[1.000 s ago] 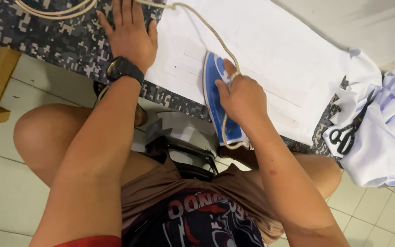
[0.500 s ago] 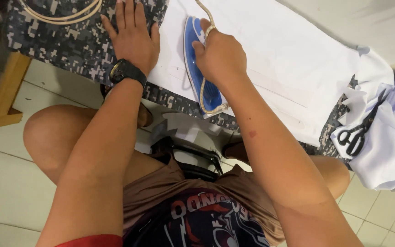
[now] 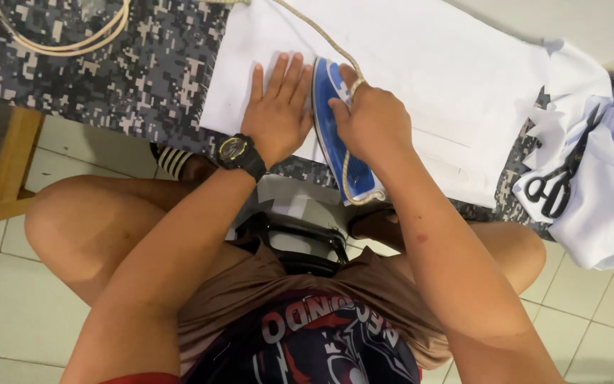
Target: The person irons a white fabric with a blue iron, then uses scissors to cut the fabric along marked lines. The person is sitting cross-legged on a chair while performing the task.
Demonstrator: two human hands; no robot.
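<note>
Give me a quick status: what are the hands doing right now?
Right hand gripping blue iron on white cloth. Left hand flat on cloth beside it. Scissors off to the side, clear.

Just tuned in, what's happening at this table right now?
A seated person is ironing. The right hand grips a blue iron resting on white fabric, its cord trailing away across the table. The left hand, with a black watch on its wrist, lies flat on the fabric beside the iron. The fabric is spread over a camouflage-patterned cover. Black scissors lie on more white cloth to the person's right.
</note>
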